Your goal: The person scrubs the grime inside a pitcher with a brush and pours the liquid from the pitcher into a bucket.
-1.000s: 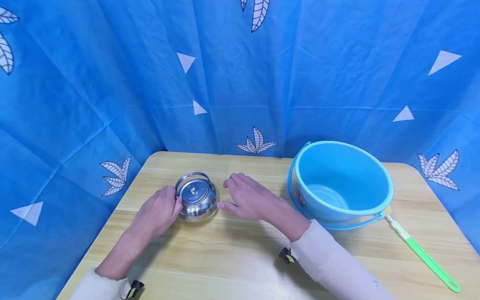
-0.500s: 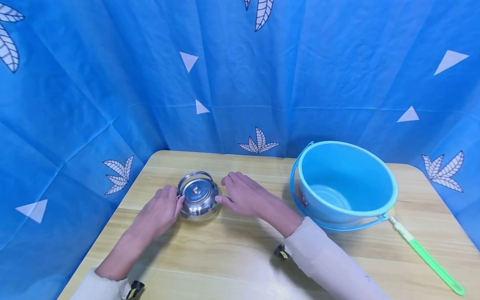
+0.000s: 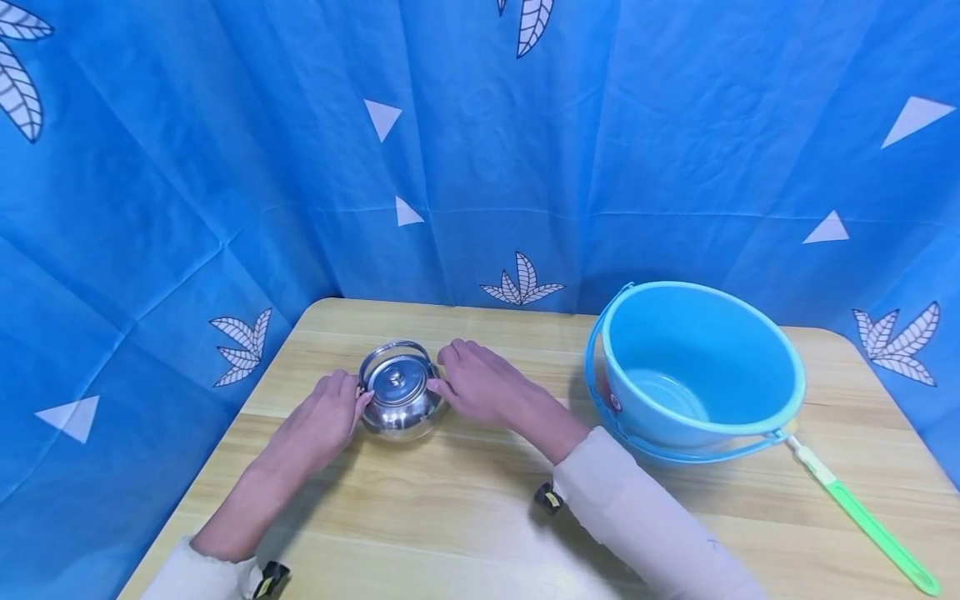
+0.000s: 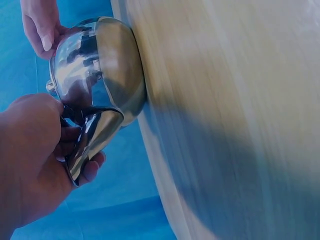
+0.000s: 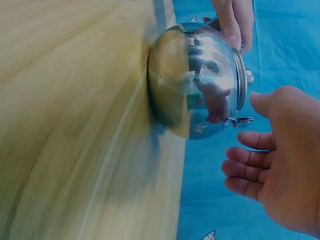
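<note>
A shiny steel kettle (image 3: 405,410) with a lid, a short spout and a raised loop handle (image 3: 396,348) stands upright on the table. My left hand (image 3: 321,421) grips it at the spout (image 4: 95,137), fingers curled behind the spout in the left wrist view. At the kettle's right side is my right hand (image 3: 480,385), its thumb and fingers spread loosely around the handle's hinge (image 5: 242,121). The right wrist view shows a small gap between these fingers (image 5: 250,157) and the metal.
A light-blue bucket (image 3: 622,408) with its handle hanging down stands at the right of the wooden table (image 3: 450,517). Beside it lies a brush with a green handle (image 3: 885,537), its head hidden by the bucket. A blue patterned curtain (image 3: 480,150) hangs behind.
My right hand has moved left, closing in on the kettle's right side. The left hand stays at the spout. The whole scene shifts slightly right in the head view.
</note>
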The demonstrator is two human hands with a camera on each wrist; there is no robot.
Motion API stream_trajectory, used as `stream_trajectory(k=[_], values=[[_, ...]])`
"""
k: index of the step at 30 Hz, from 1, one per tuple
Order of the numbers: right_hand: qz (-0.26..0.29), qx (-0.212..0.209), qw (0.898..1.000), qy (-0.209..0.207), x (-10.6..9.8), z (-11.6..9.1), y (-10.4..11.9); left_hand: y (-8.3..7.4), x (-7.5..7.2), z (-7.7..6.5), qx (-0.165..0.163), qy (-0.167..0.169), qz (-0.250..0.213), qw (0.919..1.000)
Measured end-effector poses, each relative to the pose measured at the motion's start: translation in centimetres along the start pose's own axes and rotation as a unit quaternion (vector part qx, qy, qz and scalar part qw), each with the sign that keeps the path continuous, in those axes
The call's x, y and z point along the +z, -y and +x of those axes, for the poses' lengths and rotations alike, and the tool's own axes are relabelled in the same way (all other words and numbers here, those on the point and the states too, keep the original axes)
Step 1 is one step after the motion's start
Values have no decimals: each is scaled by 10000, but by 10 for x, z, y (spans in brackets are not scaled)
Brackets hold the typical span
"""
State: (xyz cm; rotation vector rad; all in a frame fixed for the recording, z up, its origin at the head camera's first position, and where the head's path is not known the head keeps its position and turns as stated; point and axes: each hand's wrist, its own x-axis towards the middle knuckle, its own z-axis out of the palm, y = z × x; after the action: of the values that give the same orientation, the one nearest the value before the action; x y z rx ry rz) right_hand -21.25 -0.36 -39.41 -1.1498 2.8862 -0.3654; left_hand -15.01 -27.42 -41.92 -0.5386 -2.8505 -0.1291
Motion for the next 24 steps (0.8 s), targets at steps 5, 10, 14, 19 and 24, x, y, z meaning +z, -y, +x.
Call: stream_trajectory(k=[5,10,14,19,24], values=[[-49,-26,10000,-53,4,6,-1,-1,0,-1,125,-102,31,9999],[-179,-47,9998,11,6,11,1,0,1,-1,339,-277,174,9989],[-307,-98,9995,63,6,14,3,1,2,-1,387,-324,178,9986],[-374,-229,9990,71,7,17,6,1,2,-2,343,-247,80,9991],[-467,-346,9983,13,11,20,6,1,2,-2,287,-212,-40,9994]])
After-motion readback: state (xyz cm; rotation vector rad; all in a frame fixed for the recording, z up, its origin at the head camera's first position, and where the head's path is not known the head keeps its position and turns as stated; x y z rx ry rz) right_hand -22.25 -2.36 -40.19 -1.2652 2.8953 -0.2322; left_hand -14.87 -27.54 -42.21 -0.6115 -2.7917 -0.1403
